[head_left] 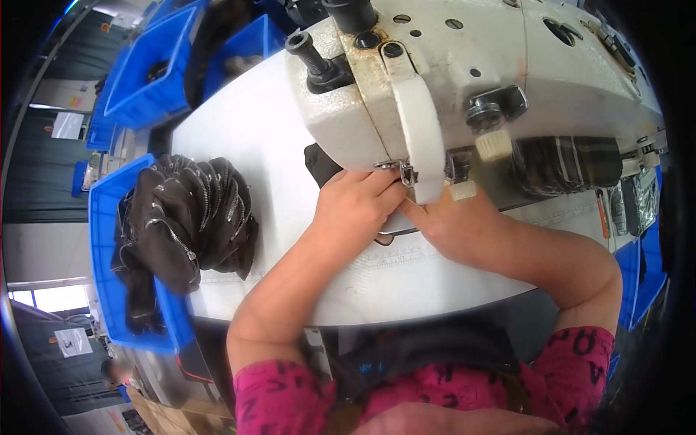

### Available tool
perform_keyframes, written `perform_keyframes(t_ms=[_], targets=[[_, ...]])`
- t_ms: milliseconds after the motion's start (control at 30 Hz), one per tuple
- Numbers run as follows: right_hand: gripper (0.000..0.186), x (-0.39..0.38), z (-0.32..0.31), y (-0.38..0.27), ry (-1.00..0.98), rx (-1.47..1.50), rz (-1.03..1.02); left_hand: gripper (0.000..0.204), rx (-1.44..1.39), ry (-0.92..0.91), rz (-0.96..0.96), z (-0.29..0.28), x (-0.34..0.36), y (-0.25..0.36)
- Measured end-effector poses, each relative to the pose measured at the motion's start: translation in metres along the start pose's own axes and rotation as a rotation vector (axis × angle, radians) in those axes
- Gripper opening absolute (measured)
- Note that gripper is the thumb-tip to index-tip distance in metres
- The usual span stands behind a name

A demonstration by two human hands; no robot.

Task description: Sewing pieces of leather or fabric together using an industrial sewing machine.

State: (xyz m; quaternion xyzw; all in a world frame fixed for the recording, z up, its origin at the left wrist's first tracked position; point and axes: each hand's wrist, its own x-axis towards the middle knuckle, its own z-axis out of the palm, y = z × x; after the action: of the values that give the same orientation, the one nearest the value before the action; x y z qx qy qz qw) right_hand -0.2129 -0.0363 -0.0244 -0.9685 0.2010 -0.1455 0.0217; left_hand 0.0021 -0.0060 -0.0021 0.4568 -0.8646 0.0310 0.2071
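A white sewing machine (428, 145) reaches over the worktable, its head hiding part of both hands. My left hand (355, 203) is closed on a dark fabric piece (320, 165), with the fingers close together by the needle area. Across from it, my right hand (460, 217) meets the left at the thumb; its other fingers are mostly behind the machine head, and it appears to grip the same cloth. A small dark edge of material shows below the hands. To the left, a bunch of dark zippered fabric pieces (192, 217) spills over a blue bin (99, 239).
A printed ruler strip (391, 255) runs along the white tabletop (239, 123). More blue bins (148, 94) stand at the far left. At the right edge lie an orange-handled tool (603, 214) and small packets (641, 203). A person (119, 371) is at the lower left.
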Motion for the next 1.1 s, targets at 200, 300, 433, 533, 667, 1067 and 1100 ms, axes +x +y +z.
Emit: perform_keyframes(t_ms=[200, 300, 433, 533, 667, 1067, 1100], targets=[[0.047, 0.0, 0.004, 0.0, 0.025, 0.042, -0.004, 0.028, 0.01, -0.037, -0.02, -0.002, 0.0, -0.001], [0.047, 0.0, 0.002, 0.0, 0.047, 0.059, -0.005, 0.029, -0.015, -0.011, -0.018, 0.0, 0.0, -0.002], [0.046, 0.0, 0.002, 0.0, 0.017, 0.015, -0.001, 0.032, -0.044, -0.055, -0.048, 0.0, 0.0, 0.0], [0.045, 0.0, 0.001, 0.0, 0.001, 0.022, -0.003, 0.034, -0.063, -0.072, -0.063, -0.002, -0.001, 0.0], [0.044, 0.0, -0.003, -0.002, -0.029, 0.008, 0.003, 0.034, -0.122, -0.084, -0.089, -0.004, -0.001, 0.001], [0.049, 0.0, -0.011, 0.0, -0.039, -0.078, 0.022, 0.036, -0.065, -0.033, -0.21, -0.001, 0.005, 0.022], [0.049, 0.0, -0.011, 0.001, -0.036, -0.079, 0.024, 0.036, -0.064, -0.033, -0.207, 0.0, 0.005, 0.023]])
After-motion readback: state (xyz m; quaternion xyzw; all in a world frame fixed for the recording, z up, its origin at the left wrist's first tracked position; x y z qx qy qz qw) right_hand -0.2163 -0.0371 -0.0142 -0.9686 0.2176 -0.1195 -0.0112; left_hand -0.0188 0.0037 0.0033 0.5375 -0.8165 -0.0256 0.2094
